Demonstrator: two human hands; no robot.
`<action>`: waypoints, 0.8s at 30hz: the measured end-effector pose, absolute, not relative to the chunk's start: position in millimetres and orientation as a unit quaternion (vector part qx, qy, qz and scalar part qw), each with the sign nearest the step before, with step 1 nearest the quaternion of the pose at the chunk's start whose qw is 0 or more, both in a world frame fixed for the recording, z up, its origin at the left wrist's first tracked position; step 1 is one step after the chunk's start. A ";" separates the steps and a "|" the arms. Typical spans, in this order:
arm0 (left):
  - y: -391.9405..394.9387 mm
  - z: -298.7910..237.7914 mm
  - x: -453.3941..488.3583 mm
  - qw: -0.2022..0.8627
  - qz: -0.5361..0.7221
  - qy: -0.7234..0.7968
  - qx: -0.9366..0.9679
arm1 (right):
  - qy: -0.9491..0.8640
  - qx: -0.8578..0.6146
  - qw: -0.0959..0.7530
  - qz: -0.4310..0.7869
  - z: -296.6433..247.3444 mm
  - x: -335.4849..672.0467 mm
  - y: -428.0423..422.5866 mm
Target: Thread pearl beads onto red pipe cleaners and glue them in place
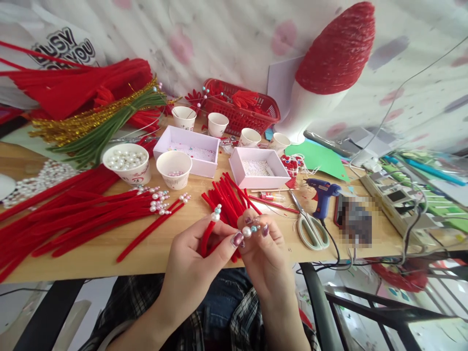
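Note:
My left hand (199, 258) is closed around a short red pipe cleaner (206, 237) with pearl beads (216, 213) at its upper tip. My right hand (263, 253) pinches a white pearl bead (247, 232) between thumb and fingertips, close against the left thumb. Both hands hover over the near edge of the wooden table (109, 251). Just behind them lies a pile of short red pipe cleaners (228, 197).
Long red pipe cleaners tipped with pearls (91, 214) spread at left. Paper cups of pearls (127, 163), two white boxes (258, 168), scissors (309, 226), a blue glue gun (323, 192), a red basket (241, 105) and green and gold stems (95, 122) crowd the table.

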State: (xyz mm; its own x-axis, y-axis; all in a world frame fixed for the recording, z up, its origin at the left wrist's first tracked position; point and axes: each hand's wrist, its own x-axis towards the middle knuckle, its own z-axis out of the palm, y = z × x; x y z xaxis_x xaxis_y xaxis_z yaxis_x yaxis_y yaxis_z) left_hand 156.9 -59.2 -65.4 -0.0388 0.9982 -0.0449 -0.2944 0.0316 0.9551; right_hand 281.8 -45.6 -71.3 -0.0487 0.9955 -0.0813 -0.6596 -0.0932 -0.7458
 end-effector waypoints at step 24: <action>-56.4 -79.5 157.4 0.748 0.510 0.316 0.285 | -0.356 -0.254 0.660 0.611 -64.0 289.4 -45.7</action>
State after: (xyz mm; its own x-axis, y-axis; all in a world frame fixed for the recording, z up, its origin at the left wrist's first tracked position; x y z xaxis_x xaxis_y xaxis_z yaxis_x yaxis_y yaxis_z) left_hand 157.4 -56.4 -79.5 0.2814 0.9422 -0.1818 -0.5826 0.3183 0.7479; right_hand 289.4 -45.7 -64.0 -0.0006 0.9873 0.1590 -0.6260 0.1236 -0.7699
